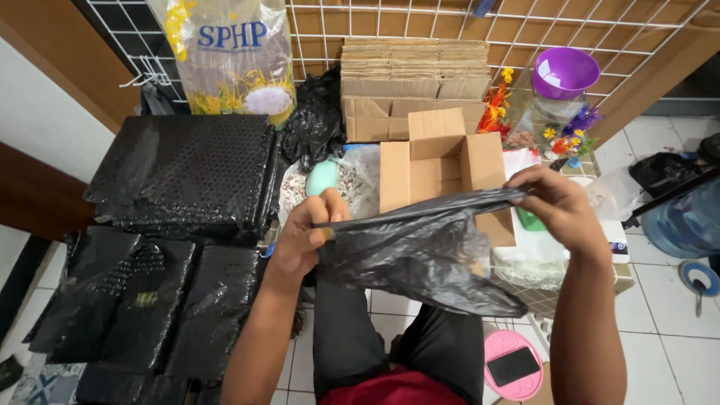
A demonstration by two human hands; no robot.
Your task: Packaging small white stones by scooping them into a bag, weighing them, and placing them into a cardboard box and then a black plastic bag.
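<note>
I hold a black plastic bag [424, 251] stretched between both hands above my lap. My left hand [304, 236] pinches its left top edge, and my right hand [559, 206] grips the right top edge. The bag sags below them and something small seems to weigh it down inside. Just behind the bag stands an open brown cardboard box [439, 165] with its flaps up.
Black bubble-wrap parcels [187, 176] are stacked at my left. A stack of flat cardboard [412, 71], a large printed plastic sack [232, 56], a purple bowl [564, 71] and artificial flowers [495, 109] stand at the back against a wire grid. A phone on a pink stool [512, 366] lies by my right knee.
</note>
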